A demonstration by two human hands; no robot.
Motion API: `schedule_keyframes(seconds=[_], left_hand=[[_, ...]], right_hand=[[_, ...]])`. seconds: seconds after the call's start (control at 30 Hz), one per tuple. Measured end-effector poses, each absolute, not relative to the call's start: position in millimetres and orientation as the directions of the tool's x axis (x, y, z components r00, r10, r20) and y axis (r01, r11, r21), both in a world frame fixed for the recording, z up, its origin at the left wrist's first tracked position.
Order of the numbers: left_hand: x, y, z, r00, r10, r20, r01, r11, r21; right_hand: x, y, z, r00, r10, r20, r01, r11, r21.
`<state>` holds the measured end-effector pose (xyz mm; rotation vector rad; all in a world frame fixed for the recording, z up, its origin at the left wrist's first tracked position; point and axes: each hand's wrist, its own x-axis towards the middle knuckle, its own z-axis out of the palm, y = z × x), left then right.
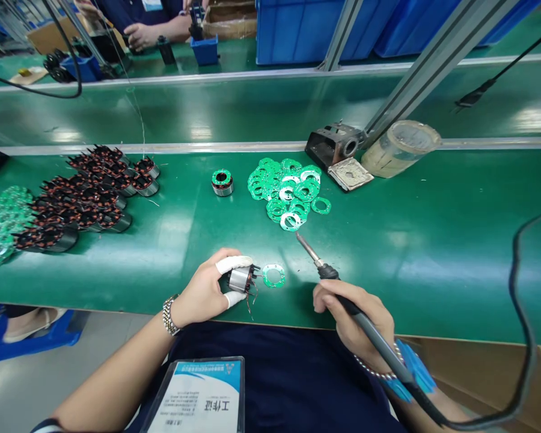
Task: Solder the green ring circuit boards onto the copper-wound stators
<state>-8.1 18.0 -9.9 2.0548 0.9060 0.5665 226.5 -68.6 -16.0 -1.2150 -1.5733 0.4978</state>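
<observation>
My left hand (210, 288), with white covers on thumb and finger, grips a motor stator (240, 279) lying on its side near the bench's front edge. Thin wires hang from the stator's right end. Just right of it lies a green ring-shaped circuit board (274, 275); whether the two touch I cannot tell. My right hand (358, 316) is wrapped round a soldering iron (327, 270), its tip raised toward the upper left. Close beyond that tip is a pile of green and white ring boards (291, 189). A stator topped with a green ring (222, 182) stands upright farther back.
Many stators (88, 192) crowd the left, beside bagged green boards (2, 222). At the back right are a soldering-iron stand (336, 144), a sponge tray (350, 174) and a plastic tub (399, 150). The iron's cable (518, 300) loops at right. Another person's hand (139, 36) is across the bench.
</observation>
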Motion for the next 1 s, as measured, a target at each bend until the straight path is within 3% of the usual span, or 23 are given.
schedule_keyframes(seconds=[0.1, 0.23, 0.33, 0.4, 0.5, 0.6, 0.67, 0.83, 1.0], left_hand=[[-9.5, 18.3, -9.9, 0.633, 0.772, 0.053, 0.413, -0.395, 0.82], [-7.3, 17.4, -4.7, 0.609, 0.793, -0.015, 0.411, -0.3, 0.861], [-0.1, 15.0, -2.4, 0.613, 0.788, -0.058, 0.447, -0.285, 0.848], [5.5, 13.4, -4.4, 0.608, 0.794, -0.035, 0.495, -0.343, 0.798], [11.1, 11.7, -10.6, 0.582, 0.813, 0.004, 0.567, -0.409, 0.715], [12.7, 10.8, -14.4, 0.587, 0.809, 0.021, 0.59, -0.446, 0.673], [13.3, 10.4, -14.6, 0.597, 0.802, 0.032, 0.589, -0.465, 0.661], [17.4, 8.9, -13.9, 0.563, 0.825, 0.053, 0.61, -0.457, 0.647], [19.6, 7.1, -13.6, 0.553, 0.831, 0.058, 0.617, -0.455, 0.642]], right_hand=[[224.5, -63.0, -17.2, -0.057, 0.892, 0.447, 0.465, 0.42, -0.779], [223.1, -53.8, -15.0, -0.238, 0.857, 0.457, 0.549, 0.506, -0.665], [219.0, -51.6, -11.1, -0.111, 0.855, 0.506, 0.605, 0.462, -0.648], [212.7, -51.5, -7.4, 0.06, 0.869, 0.49, 0.59, 0.365, -0.72], [200.9, -50.8, -0.4, 0.232, 0.926, 0.296, 0.334, 0.211, -0.919], [194.7, -49.4, 5.7, 0.156, 0.976, 0.151, 0.033, 0.148, -0.988], [196.2, -48.9, 7.3, 0.056, 0.985, 0.163, -0.018, 0.164, -0.986], [204.0, -46.6, 3.6, -0.096, 0.953, 0.286, 0.119, 0.297, -0.948], [200.7, -40.7, -5.6, -0.001, 0.959, 0.284, 0.181, 0.279, -0.943]])
